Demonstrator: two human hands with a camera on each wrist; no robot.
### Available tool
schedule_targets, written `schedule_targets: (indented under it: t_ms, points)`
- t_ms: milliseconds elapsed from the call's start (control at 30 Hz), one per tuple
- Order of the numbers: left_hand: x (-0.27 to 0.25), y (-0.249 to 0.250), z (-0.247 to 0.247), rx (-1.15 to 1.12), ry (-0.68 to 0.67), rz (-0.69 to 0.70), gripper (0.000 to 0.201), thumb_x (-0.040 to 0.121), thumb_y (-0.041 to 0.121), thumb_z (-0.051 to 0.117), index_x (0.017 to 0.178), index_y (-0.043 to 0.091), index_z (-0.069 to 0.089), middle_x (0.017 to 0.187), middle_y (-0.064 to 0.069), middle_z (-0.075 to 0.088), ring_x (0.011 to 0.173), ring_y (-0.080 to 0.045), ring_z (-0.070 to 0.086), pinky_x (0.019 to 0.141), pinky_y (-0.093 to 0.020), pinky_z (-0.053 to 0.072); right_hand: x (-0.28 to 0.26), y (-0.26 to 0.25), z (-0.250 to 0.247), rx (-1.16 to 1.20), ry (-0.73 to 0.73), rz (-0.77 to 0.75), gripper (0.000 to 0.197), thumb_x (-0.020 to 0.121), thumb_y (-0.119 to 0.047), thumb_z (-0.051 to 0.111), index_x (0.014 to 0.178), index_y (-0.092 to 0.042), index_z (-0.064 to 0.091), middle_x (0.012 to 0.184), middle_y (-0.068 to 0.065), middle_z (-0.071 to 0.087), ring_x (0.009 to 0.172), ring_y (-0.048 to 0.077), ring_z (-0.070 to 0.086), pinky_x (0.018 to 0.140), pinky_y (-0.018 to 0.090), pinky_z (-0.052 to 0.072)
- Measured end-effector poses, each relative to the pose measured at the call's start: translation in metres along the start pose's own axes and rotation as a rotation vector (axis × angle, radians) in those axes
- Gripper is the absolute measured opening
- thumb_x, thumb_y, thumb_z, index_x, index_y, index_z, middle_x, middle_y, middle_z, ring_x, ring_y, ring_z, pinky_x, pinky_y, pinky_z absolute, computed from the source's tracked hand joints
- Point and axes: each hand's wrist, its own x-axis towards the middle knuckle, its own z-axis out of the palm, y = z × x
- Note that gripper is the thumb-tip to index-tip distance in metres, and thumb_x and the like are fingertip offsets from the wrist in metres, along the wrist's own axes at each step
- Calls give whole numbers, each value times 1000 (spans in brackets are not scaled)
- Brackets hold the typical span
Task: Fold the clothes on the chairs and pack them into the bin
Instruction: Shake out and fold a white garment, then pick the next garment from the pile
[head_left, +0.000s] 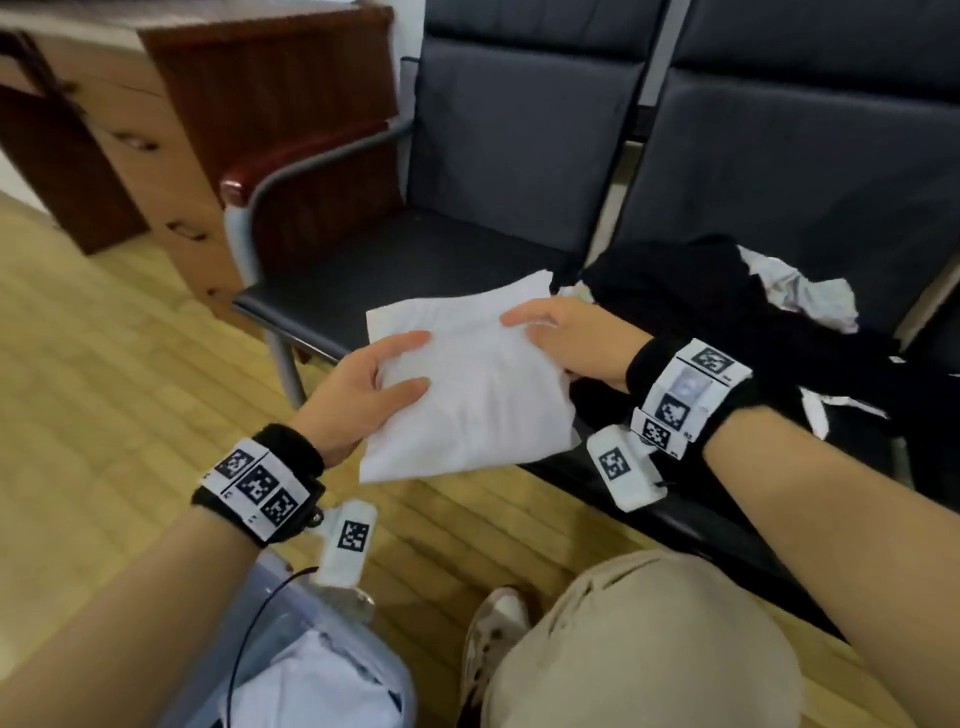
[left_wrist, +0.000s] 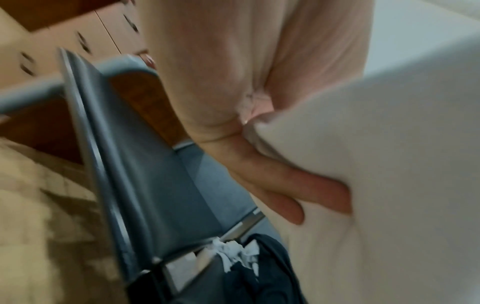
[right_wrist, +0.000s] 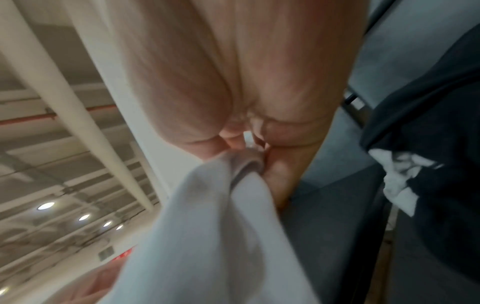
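Note:
A folded white garment (head_left: 467, 379) hangs in the air in front of the left chair seat (head_left: 415, 260), held flat between both hands. My left hand (head_left: 363, 384) grips its left edge, thumb on top and fingers (left_wrist: 298, 189) underneath the white cloth (left_wrist: 389, 164). My right hand (head_left: 566, 338) pinches the right edge, the white fabric (right_wrist: 221, 216) bunched between thumb and fingers. A pile of black clothes (head_left: 727, 322) with a crumpled white piece (head_left: 805, 296) lies on the right chair. A clear bin (head_left: 322, 670) with pale folded cloth inside stands on the floor at lower left.
Two dark grey padded chairs share a metal frame; a curved armrest (head_left: 291, 171) stands at the left. A wooden desk with drawers (head_left: 171, 156) is behind it. The floor (head_left: 104, 389) is light wood. My knee in beige trousers (head_left: 649, 649) and a shoe (head_left: 493, 629) are below.

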Motion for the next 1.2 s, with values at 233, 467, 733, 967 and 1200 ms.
schedule_targets:
  t_ms: [233,467,733,967,1200]
  points:
    - [-90,-46,-70,100,140,-100,76,70,55,82,140,38,58,143,10,60,126,-14,62,107,-48,52,18,-46,97,-279,-345,-121,72,99,-36,62,161,-24,26,161,10,18,139,28,40,98,25,38]
    - [-188,-95,-110,198,227,-235,87,77,50,86,151,30,46,152,7,49,133,-7,53,113,-33,46,5,-72,204,-440,-559,-260,88,100,-29,62,165,-19,3,168,15,-17,154,33,19,122,33,25]
    - [-262,-149,-122,271,244,-410,83,81,55,80,152,42,39,151,12,46,132,-9,53,105,-28,49,-22,-72,291,-465,-708,-349,82,104,-20,53,164,-18,-3,166,7,-26,158,27,9,123,34,24]
    - [-291,-168,-121,408,192,-530,78,95,36,73,158,39,27,151,11,39,132,-5,42,102,-20,35,-36,-64,333,-498,-778,-338,81,104,-22,53,164,-20,-2,166,4,-28,155,32,22,119,43,34]
    - [-310,-183,-119,458,117,-670,80,95,35,72,159,37,26,154,1,45,137,-17,49,108,-27,41,-53,-52,356,-554,-835,-329,81,105,-23,52,164,-19,-4,165,4,-24,158,29,4,125,43,25]
